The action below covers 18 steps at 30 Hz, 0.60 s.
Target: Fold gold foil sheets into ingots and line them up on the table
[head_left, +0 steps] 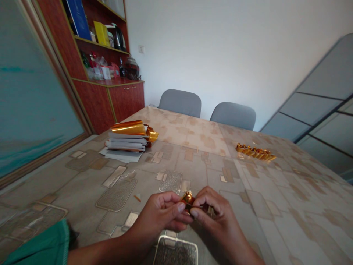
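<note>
Between my two hands, just above the near part of the table, is a small folded piece of shiny gold foil paper (188, 198). My left hand (168, 211) pinches its left side between thumb and fingers. From the other side, my right hand (211, 209) grips it with thumb and index finger. The fingers cover much of the piece, so its full shape is hidden. Farther left lies a stack of gold foil paper sheets (128, 128), with white undersides showing. To the far right, a row of folded gold foil pieces (255, 152) rests on the table.
A patterned cover lies on the table (190, 162). One small paper scrap (137, 198) is left of my hands. Two grey chairs (180, 103) (234, 115) stand at the far edge. Behind on the left is a red-brown cabinet (124, 97) holding a kettle (118, 38) and jars.
</note>
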### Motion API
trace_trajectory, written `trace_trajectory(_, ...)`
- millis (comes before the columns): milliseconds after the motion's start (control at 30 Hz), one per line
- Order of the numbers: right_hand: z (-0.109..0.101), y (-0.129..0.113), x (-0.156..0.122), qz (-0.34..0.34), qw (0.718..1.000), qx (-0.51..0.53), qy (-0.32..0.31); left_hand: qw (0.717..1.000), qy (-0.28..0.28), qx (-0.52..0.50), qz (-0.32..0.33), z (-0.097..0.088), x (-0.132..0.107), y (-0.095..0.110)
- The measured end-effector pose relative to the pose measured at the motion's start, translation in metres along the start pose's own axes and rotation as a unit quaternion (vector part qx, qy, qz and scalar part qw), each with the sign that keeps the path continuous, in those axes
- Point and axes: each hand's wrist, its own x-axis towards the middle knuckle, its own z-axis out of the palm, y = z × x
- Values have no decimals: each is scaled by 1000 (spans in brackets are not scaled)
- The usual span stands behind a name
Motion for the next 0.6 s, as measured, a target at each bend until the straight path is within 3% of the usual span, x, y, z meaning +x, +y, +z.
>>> trace_trajectory(167, 4, 2, -3, 53, 998, -42, 3, 1000, -10, 3, -8, -1, 1, -2)
trace_trajectory(367, 7, 1, -1, 58, 996, -67, 14, 1000, -12, -13, -6, -1, 3, -6)
trace_trajectory(600, 8, 3, -2, 87, 996, -3, 27, 999, -24, -35, -10, -2, 2, -6)
